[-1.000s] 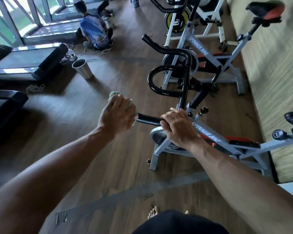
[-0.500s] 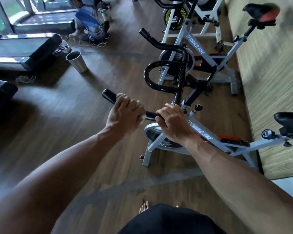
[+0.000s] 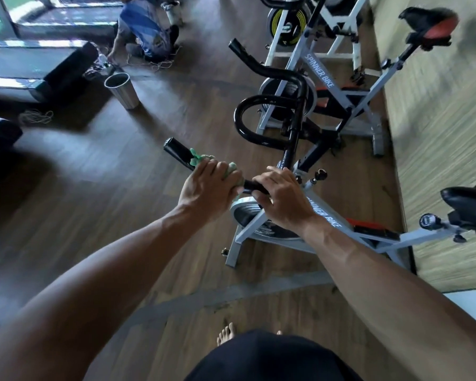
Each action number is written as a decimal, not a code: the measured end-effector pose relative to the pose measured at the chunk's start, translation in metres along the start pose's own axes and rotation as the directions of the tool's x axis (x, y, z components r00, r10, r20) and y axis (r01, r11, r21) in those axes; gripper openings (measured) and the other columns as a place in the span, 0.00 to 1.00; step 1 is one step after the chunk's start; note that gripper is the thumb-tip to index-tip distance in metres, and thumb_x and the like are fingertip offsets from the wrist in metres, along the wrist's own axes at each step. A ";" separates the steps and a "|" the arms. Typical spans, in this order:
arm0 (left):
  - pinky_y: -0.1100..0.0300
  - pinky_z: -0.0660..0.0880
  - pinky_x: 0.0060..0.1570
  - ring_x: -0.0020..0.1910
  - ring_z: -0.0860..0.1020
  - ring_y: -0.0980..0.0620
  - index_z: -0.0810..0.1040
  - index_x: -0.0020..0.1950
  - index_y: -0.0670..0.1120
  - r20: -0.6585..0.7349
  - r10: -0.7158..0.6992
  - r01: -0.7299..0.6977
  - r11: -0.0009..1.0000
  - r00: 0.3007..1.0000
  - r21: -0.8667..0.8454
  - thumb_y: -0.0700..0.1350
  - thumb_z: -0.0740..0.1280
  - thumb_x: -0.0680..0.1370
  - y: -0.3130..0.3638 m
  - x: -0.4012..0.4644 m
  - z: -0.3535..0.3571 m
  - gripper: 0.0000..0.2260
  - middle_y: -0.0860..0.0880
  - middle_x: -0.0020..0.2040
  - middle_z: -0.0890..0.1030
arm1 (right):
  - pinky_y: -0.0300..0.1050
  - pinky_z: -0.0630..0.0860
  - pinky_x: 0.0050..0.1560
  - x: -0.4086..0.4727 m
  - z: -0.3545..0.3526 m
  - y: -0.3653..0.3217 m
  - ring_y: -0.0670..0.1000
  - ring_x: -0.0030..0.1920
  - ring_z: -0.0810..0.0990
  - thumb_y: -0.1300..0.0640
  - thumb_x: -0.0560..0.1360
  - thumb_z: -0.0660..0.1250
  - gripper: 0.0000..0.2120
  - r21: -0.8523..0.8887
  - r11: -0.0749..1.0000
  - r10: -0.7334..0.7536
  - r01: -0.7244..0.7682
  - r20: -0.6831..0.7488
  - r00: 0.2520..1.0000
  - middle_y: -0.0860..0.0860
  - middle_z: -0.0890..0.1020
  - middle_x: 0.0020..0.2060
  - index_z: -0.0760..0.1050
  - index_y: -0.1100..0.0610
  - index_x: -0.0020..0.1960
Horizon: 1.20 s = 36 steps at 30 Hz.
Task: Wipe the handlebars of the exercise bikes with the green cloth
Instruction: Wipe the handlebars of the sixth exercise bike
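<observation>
Green cloth (image 3: 204, 160) in left hand (image 3: 208, 188) wraps handlebar (image 3: 176, 149) near its bare end; right hand (image 3: 282, 200) grips beside.

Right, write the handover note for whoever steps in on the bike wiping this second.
Left hand: grips the green cloth wrapped round the near bike's handlebar, partway along the left grip, whose black end pokes out bare beyond the cloth.
Right hand: holds the same bar nearer the stem, steadying it.
Done: cannot tell how much of this bar is already wiped.
Left: finish this bar, including the curved loop ahead, then the second bike's handlebar behind it and the one further back.
Watch the metal bin on the floor to the left.
</observation>
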State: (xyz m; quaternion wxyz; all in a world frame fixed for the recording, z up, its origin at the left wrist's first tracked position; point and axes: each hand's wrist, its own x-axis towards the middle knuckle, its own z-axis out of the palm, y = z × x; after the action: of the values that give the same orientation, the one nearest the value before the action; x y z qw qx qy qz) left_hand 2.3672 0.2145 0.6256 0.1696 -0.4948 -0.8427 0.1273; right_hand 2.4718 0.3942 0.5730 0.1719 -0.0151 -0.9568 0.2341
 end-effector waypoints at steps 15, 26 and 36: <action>0.49 0.73 0.60 0.57 0.78 0.44 0.72 0.67 0.54 -0.048 -0.016 0.008 0.988 0.999 -0.153 0.56 0.62 0.79 0.009 0.002 0.011 0.17 0.48 0.60 0.78 | 0.55 0.64 0.74 -0.007 -0.015 0.022 0.58 0.77 0.63 0.53 0.80 0.67 0.24 -0.019 0.999 -0.029 0.030 0.073 0.997 0.58 0.73 0.72 0.70 0.62 0.71; 0.49 0.66 0.65 0.63 0.72 0.43 0.69 0.69 0.51 0.080 -0.141 0.162 0.885 0.987 -0.437 0.56 0.58 0.81 0.063 0.024 -0.004 0.19 0.47 0.63 0.75 | 0.49 0.54 0.79 -0.013 -0.040 0.019 0.53 0.79 0.57 0.43 0.80 0.60 0.32 0.086 0.985 0.134 -0.148 0.156 0.979 0.56 0.65 0.76 0.64 0.62 0.76; 0.58 0.58 0.68 0.74 0.62 0.45 0.50 0.80 0.45 0.138 -0.045 0.136 0.620 0.989 -0.773 0.47 0.71 0.76 0.026 0.024 -0.023 0.40 0.42 0.76 0.64 | 0.47 0.76 0.55 -0.012 -0.034 -0.035 0.51 0.54 0.78 0.56 0.84 0.56 0.12 0.209 0.971 0.111 -0.112 0.016 0.994 0.56 0.80 0.55 0.75 0.60 0.60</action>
State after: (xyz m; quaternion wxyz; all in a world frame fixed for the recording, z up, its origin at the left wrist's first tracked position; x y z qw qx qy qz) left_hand 2.3860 0.2493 0.6401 -0.0997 -0.4689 -0.8460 -0.2333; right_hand 2.4958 0.3766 0.6133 0.1570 -0.0500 -0.9248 0.3429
